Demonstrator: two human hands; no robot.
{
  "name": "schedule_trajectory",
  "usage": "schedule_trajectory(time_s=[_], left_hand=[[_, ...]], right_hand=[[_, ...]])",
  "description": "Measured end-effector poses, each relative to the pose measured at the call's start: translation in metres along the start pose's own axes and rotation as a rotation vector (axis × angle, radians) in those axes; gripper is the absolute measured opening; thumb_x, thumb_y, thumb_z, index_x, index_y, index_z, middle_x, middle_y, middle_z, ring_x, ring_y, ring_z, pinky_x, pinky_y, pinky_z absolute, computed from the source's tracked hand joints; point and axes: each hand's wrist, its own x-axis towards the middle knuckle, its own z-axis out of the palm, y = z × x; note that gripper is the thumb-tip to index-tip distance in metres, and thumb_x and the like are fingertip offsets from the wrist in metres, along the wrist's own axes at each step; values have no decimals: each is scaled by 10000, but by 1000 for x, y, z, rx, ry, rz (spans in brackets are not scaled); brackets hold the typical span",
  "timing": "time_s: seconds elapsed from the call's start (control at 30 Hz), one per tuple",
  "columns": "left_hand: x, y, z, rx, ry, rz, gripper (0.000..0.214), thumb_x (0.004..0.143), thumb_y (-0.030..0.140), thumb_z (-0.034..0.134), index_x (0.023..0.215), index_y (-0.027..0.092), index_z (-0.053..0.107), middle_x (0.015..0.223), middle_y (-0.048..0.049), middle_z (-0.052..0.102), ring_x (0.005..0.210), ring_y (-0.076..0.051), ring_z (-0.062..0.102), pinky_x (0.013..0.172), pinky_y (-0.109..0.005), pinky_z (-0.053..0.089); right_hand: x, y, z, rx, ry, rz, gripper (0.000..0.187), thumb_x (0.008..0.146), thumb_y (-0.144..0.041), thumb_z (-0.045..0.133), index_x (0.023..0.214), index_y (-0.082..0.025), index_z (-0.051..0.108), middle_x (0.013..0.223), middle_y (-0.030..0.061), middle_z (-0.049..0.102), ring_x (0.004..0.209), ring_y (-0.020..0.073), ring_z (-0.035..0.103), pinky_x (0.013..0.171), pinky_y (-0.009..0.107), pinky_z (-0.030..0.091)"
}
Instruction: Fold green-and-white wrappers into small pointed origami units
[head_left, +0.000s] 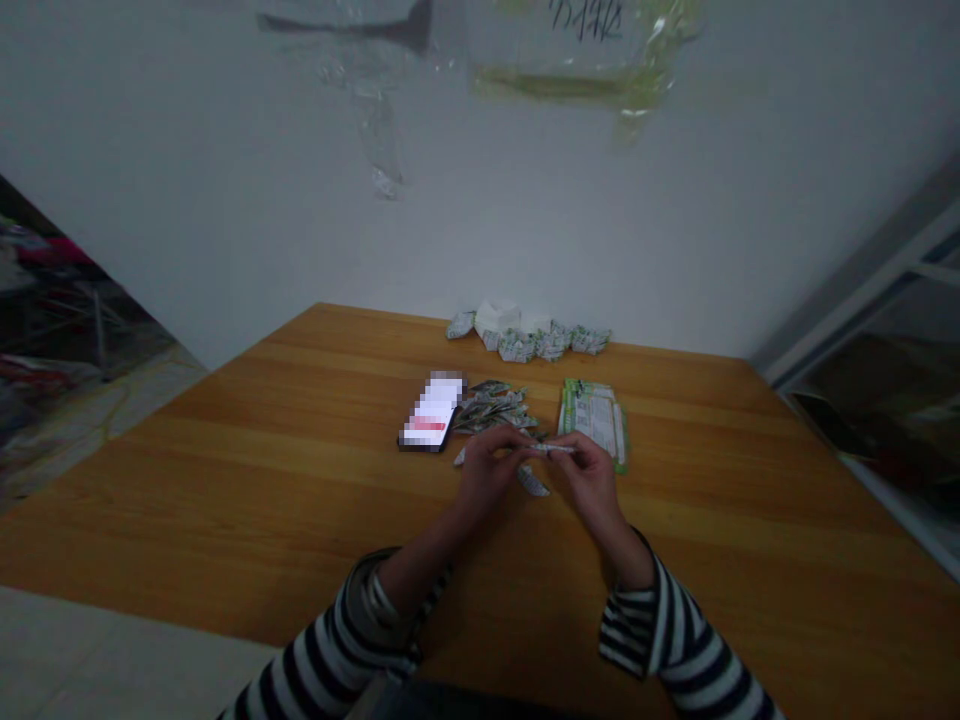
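Observation:
My left hand (489, 472) and my right hand (590, 478) meet over the middle of the wooden table (225, 470). Both pinch a narrow folded strip of printed paper (551, 450) held level between them, fingers closed on its ends. A small folded paper piece (533, 482) lies on the table just under my hands. Behind my left hand is a heap of folded paper pieces (491, 407). A flat stack of green and white printed sheets (594, 415) lies behind my right hand. Both sleeves are black and white striped.
A phone (432, 412) with a lit screen lies left of the heap. A row of folded paper shapes and a white wad (525, 335) sits at the table's far edge by the wall. Clear plastic bags (585, 60) hang on the wall. A window frame (885, 290) is at right.

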Motion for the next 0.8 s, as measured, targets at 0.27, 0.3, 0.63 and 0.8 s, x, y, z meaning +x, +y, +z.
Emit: schedule_trajectory(time_s=[0.27, 0.3, 0.63, 0.8], left_hand=[[-2, -6, 0, 93, -25, -107, 40, 744, 215, 727, 728, 182, 741, 732, -30, 744, 679, -169, 674, 650, -254, 516], [-2, -7, 0, 113, -55, -100, 47, 751, 225, 723, 764, 186, 747, 762, -32, 751, 702, -173, 680, 662, -257, 517], [-1, -3, -1, 283, -171, -4, 95, 801, 255, 672, 740, 188, 700, 735, -25, 717, 697, -168, 646, 654, -254, 452], [-5, -1, -3, 410, -199, 5, 137, 825, 237, 620, 702, 177, 634, 664, -5, 639, 621, -146, 565, 591, -239, 383]], right_hand=[[0, 3, 0, -51, 24, -95, 119, 806, -291, 647, 728, -202, 660, 746, 18, 665, 738, 177, 608, 694, 280, 470], [0, 5, 0, -66, 19, -89, 122, 808, -298, 646, 736, -200, 659, 736, 16, 660, 725, 175, 603, 684, 278, 469], [-3, 0, 0, -130, -34, -14, 150, 808, -341, 649, 751, -202, 634, 701, 12, 648, 674, 178, 598, 631, 266, 469], [-3, -7, -6, -274, -150, -67, 241, 900, -353, 523, 767, -201, 654, 708, 19, 660, 697, 185, 606, 652, 262, 445]])
